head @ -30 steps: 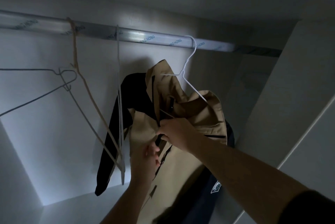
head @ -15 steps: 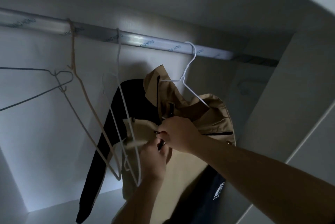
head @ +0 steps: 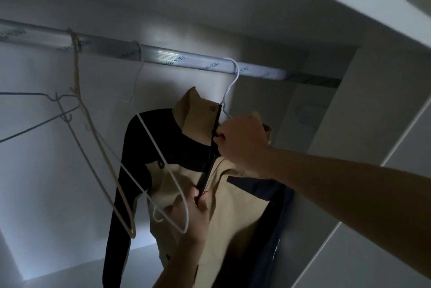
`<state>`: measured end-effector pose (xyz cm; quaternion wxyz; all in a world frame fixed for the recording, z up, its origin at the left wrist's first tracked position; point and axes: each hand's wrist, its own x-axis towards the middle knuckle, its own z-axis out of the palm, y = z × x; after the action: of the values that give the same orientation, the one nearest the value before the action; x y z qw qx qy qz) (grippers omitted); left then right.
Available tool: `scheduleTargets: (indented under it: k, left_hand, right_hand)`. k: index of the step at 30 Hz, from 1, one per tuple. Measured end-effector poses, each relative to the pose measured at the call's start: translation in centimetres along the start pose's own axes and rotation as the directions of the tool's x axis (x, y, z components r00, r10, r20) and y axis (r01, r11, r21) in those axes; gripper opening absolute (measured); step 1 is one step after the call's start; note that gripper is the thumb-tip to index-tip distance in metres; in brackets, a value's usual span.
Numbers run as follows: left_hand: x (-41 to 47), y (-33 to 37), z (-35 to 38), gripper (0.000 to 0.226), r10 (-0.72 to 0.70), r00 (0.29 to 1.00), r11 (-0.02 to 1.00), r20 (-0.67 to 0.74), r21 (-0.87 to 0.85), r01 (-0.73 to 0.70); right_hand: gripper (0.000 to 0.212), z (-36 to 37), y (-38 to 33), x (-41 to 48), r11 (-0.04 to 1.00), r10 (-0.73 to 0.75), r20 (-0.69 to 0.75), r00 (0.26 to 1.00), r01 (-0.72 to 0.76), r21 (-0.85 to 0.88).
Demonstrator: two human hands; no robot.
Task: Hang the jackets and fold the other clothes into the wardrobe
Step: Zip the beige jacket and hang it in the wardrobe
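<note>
Now right hand (head: 242, 140) pinches the zipper (head: 211, 161) higher up the jacket (head: 235, 213); left hand (head: 193, 210) grips it below.

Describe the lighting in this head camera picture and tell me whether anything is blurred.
Head view: dim overall; glare on the closet rod and a glow on the back wall are the brightest spots, while the rod's right end sits in shadow. Head view: the left hand and the lower tan-and-black jacket are softened by motion blur.

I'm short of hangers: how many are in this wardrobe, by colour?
White hangers: 2, one empty, one under the jacket
Beige hanger: 1
Grey hanger: 1
Total: 4
</note>
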<state>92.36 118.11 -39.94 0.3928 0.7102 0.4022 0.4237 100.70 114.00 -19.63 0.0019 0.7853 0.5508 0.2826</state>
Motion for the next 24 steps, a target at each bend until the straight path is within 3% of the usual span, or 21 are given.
scheduleTargets:
  k: [3,6,9,11,15,18,21,24]
  left_hand:
    - [-1.6,-1.3,-0.1,0.012,0.022,0.992,0.979,-0.127,0.204,0.004]
    - [-1.7,-1.8,0.1,0.020,-0.089,0.989,0.951,-0.114,0.286,0.119]
    - [-0.9,-1.9,-0.3,0.017,-0.088,0.992,0.919,-0.094,0.376,0.117]
    - [-0.6,-2.2,-0.5,0.018,-0.065,0.996,0.927,-0.053,0.367,0.080]
    - [-0.7,-1.7,-1.2,0.007,-0.057,0.998,0.952,-0.033,0.298,0.065]
    - [-1.4,-0.9,-2.7,0.016,-0.068,0.998,0.977,-0.005,0.203,0.068]
    - [-2.6,1.4,-5.4,0.006,-0.021,1.000,0.992,-0.014,0.122,0.023]
    - [-3.8,4.6,-7.7,0.018,-0.050,0.998,0.987,0.044,0.152,0.043]
  right_hand:
    - [0.032,-3.1,1.7,3.5,0.996,0.083,-0.062,0.995,-0.082,0.026]
    - [0.030,-3.6,2.6,4.0,0.992,0.083,-0.005,0.997,-0.083,0.092]
    - [0.027,-1.9,2.8,2.6,0.893,0.169,0.131,0.977,-0.208,0.400]
    - [0.027,-1.1,3.3,2.1,0.818,0.201,0.186,0.962,-0.269,0.508]
    - [0.025,0.2,3.6,1.2,0.763,0.234,0.155,0.960,-0.280,0.582]
    - [0.011,1.0,3.9,0.3,0.713,0.209,0.182,0.961,-0.276,0.644]
    - [0.025,1.8,4.5,-0.8,0.675,0.221,0.181,0.958,-0.284,0.681]
    - [0.048,3.0,5.3,-2.0,0.642,0.354,0.157,0.922,-0.362,0.675]
